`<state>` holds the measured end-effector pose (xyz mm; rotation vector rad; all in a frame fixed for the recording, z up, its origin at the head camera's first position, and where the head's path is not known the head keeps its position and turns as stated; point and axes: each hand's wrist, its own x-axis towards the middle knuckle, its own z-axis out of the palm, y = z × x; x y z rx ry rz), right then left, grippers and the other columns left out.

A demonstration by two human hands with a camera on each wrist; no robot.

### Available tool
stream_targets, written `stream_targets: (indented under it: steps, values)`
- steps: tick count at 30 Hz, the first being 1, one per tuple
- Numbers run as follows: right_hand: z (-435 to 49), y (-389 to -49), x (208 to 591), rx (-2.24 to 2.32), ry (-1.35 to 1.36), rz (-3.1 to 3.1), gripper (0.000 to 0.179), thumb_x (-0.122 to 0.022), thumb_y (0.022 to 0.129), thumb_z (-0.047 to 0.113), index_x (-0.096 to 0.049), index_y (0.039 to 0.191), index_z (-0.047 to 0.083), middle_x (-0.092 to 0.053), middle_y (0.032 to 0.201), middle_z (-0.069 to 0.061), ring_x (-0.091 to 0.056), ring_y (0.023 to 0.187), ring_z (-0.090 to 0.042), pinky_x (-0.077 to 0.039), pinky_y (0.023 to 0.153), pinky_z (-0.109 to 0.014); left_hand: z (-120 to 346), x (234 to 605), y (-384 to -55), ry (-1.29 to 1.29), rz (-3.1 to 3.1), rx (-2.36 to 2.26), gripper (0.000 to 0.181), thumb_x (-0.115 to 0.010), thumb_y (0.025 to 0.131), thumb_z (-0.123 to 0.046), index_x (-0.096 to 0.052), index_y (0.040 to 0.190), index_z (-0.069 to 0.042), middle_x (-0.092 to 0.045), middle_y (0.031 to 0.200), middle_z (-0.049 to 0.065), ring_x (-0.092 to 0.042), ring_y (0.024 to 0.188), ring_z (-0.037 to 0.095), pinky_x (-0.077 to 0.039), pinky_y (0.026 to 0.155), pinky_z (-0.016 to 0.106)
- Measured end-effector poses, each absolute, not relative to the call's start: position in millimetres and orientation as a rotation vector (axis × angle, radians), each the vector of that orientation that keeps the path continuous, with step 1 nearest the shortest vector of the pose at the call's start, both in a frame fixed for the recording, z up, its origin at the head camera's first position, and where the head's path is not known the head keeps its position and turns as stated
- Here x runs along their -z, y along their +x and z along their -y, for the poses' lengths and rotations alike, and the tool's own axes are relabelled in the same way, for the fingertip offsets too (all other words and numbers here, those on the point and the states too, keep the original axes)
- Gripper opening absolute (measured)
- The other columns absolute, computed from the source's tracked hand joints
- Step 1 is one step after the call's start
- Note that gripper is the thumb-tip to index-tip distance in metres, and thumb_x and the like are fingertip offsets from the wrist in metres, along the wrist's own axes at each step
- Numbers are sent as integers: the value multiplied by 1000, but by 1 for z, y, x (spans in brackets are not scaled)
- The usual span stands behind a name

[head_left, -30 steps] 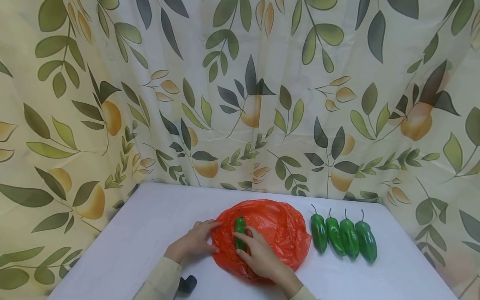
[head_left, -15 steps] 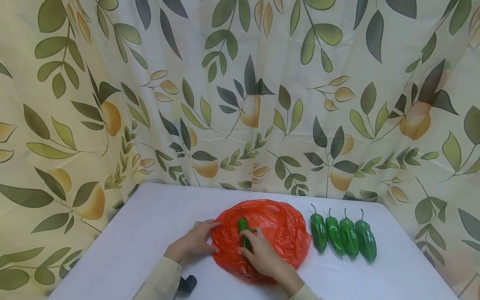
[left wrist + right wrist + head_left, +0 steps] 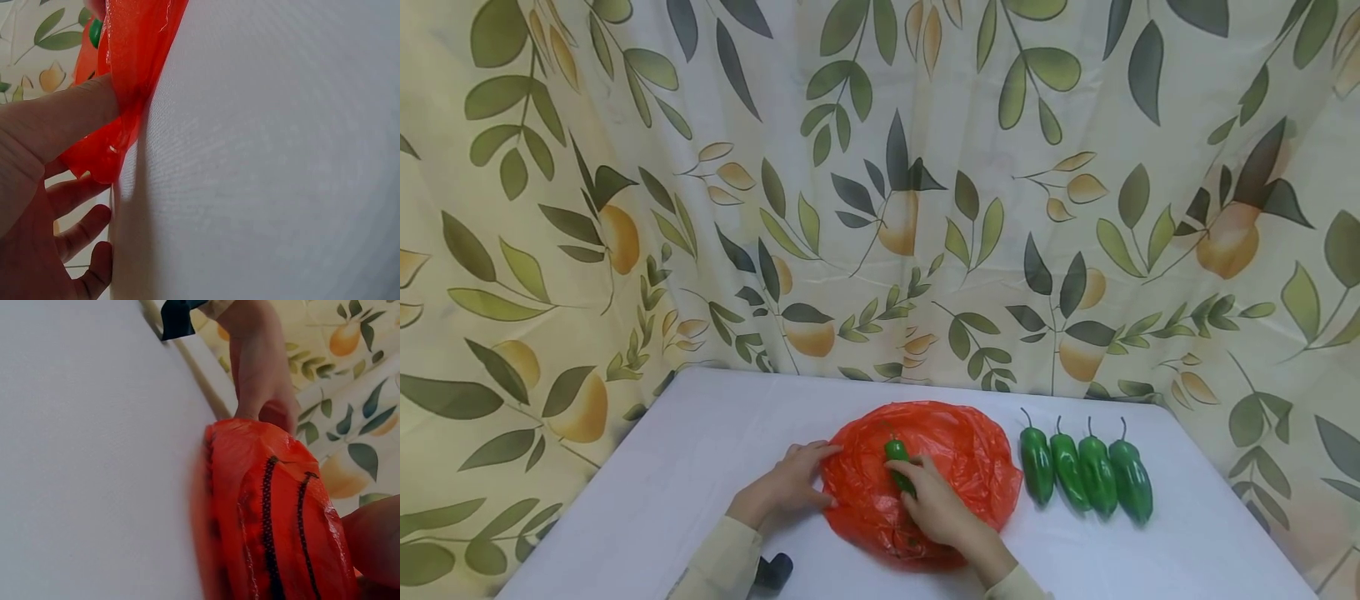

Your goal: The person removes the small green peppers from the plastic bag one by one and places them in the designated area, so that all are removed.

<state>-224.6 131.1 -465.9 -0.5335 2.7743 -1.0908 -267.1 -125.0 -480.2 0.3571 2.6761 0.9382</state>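
Observation:
A red plastic bag [image 3: 955,467] lies spread in a round, crinkled heap on the white table; its side shows dark ribbed lines in the right wrist view. My left hand [image 3: 793,479] holds the bag's left edge, with the thumb [image 3: 75,112] against the red plastic and the other fingers on the far side of the edge. Over the bag, my right hand [image 3: 934,504] grips a green chili pepper [image 3: 897,452] by its lower part. The pepper's stem end points away and tilts left; its tip is hidden by the hand.
Several green chili peppers [image 3: 1097,471] lie in a row on the table [image 3: 1210,542], right of the bag. A small black object [image 3: 772,573] is beside the left sleeve. Behind the table hangs a curtain [image 3: 880,208] printed with leaves and fruit.
My right hand has shifted rightward over the bag with the pepper, which was nearly in line with the view and now slants more. The left hand stays at the bag's edge.

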Motion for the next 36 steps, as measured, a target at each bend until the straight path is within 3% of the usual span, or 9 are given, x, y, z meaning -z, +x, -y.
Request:
stream_targets:
  steps: [6,10,14,20,26,36]
  values:
    - [-139,-226,464,1145,-557,-2725,47,-52,96,-2,-60,140,12,-56,120,-13,-53,102,-24,-57,89,-48,125,482,-269,391,-2675,-938,82,-88,76,-28,-50,148,-28,-45,156,4,-39,139,33,-52,100,62]
    - [-146,-228,462,1221,-593,-2648,47,-47,99,-3,-57,143,11,-57,136,-18,-56,120,-35,-52,103,-60,125,485,-267,402,-2671,-949,82,-88,76,-28,-50,149,-26,-46,155,5,-40,139,32,-52,101,62]
    - [-155,-227,452,1321,-578,-2571,49,-43,101,-2,-52,147,11,-50,151,-17,-48,137,-39,-42,111,-65,125,484,-266,401,-2664,-952,82,-87,76,-29,-50,149,-28,-45,156,4,-40,139,32,-53,101,60]
    - [-161,-222,439,1414,-506,-2541,48,-43,102,1,-52,146,18,-47,153,-16,-49,130,-35,-50,106,-59,127,480,-266,378,-2665,-960,83,-88,76,-28,-49,149,-31,-46,154,1,-41,138,29,-54,101,58]
    - [-173,-217,430,1437,-451,-2567,46,-50,101,3,-55,143,20,-52,144,-16,-55,117,-30,-59,94,-48,129,480,-268,368,-2666,-959,83,-88,76,-29,-49,149,-33,-45,155,0,-41,138,29,-53,101,59]
    - [-201,-203,423,1412,-474,-2586,46,-57,100,6,-54,143,22,-50,147,-20,-58,121,-34,-62,89,-48,125,483,-267,391,-2671,-968,82,-87,76,-27,-50,149,-28,-45,155,3,-41,137,30,-54,100,59]
